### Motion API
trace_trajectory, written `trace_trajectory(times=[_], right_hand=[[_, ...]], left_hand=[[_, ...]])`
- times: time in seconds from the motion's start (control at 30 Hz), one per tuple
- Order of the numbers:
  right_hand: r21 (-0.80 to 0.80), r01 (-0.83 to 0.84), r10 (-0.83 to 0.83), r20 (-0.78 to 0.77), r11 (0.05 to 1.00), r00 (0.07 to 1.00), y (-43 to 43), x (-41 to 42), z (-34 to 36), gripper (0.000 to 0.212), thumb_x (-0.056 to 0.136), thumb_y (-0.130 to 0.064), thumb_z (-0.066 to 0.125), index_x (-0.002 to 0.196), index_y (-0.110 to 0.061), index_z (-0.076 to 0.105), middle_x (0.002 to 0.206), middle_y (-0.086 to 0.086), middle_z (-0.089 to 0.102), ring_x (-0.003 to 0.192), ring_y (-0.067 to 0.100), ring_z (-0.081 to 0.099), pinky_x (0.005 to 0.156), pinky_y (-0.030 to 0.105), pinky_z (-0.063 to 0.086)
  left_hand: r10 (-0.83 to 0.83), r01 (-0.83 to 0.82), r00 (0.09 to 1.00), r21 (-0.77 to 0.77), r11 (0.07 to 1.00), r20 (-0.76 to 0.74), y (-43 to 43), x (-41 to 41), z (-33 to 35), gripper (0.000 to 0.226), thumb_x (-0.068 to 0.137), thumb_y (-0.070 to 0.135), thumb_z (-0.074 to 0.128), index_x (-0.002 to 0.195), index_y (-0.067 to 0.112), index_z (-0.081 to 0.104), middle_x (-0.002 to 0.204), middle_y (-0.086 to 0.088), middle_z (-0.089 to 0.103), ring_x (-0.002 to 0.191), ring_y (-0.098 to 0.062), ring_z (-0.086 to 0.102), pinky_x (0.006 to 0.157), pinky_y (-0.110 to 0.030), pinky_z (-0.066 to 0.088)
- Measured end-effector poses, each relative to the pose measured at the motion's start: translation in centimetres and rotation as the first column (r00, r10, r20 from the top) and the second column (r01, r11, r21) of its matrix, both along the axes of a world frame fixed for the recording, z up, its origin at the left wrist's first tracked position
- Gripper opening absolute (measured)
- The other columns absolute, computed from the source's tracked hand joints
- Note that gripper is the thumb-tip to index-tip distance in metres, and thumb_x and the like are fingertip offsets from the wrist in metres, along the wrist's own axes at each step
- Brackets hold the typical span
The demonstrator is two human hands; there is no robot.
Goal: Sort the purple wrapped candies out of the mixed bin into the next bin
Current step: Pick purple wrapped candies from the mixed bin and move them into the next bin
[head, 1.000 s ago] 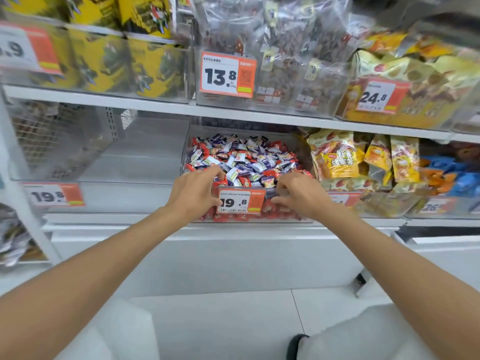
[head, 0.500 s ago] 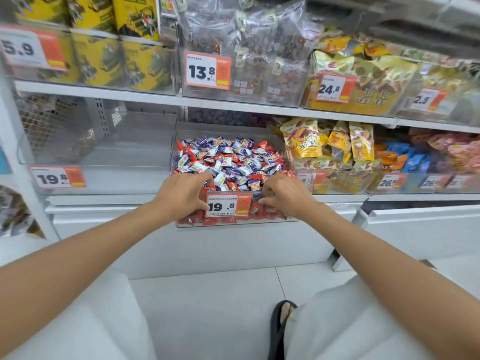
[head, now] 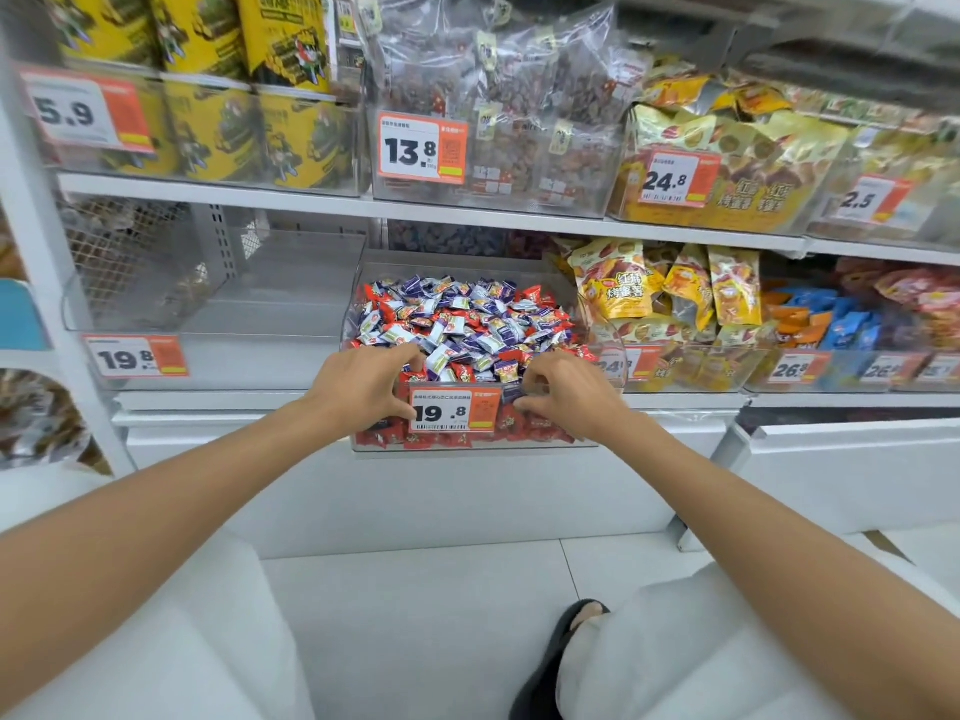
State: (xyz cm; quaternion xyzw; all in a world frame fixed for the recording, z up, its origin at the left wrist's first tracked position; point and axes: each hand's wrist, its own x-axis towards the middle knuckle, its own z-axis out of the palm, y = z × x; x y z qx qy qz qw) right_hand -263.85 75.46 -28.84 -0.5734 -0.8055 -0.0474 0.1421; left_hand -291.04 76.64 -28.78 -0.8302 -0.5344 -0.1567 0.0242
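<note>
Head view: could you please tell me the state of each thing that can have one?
mixed bin, heaped with purple and red candies.
next bin, no candies visible inside.
left hand, gripping the mixed bin's front wall.
right hand, gripping the same wall.

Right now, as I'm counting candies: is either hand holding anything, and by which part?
The left hand and right hand appear to grip the mixed bin by its front wall, either side of the price tag.
</note>
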Motion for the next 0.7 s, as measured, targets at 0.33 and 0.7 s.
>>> trace_trajectory(times=[0.33, 0.7], right_hand=[[-0.140, -0.015, -0.012, -0.191, 0.990, 0.982, 3.0, 0.2, 6.3, 0.054, 0.085, -0.046, 0.069, 0.131, -0.023, 0.052, 0.124, 0.001, 0.055, 0.104, 0.017, 0.053, 0.088, 0.035, 0.047], [-0.299, 0.087, -0.067, 0.077, 0.950, 0.995, 4.6, 2.0, 4.5, 0.104, 0.058, -0.098, 0.022, 0.149, -0.053, -0.003, 0.163, -0.003, -0.012, 0.150, 0.025, -0.010, 0.116, 0.063, -0.005]], left_hand=[[-0.068, 0.066, 0.997, -0.053, 0.996, -0.039, 1.6, -0.9, 3.4, 0.067, 0.064, 0.066, 0.073, 0.114, 0.029, 0.051, 0.106, 0.012, 0.054, 0.097, -0.011, 0.052, 0.067, -0.028, 0.041], [-0.134, 0.112, 0.930, -0.083, 0.990, -0.344, 4.0, -2.1, 2.3, 0.121, 0.052, 0.103, 0.025, 0.152, 0.042, -0.006, 0.161, 0.011, -0.012, 0.148, -0.016, -0.015, 0.117, -0.060, -0.003]])
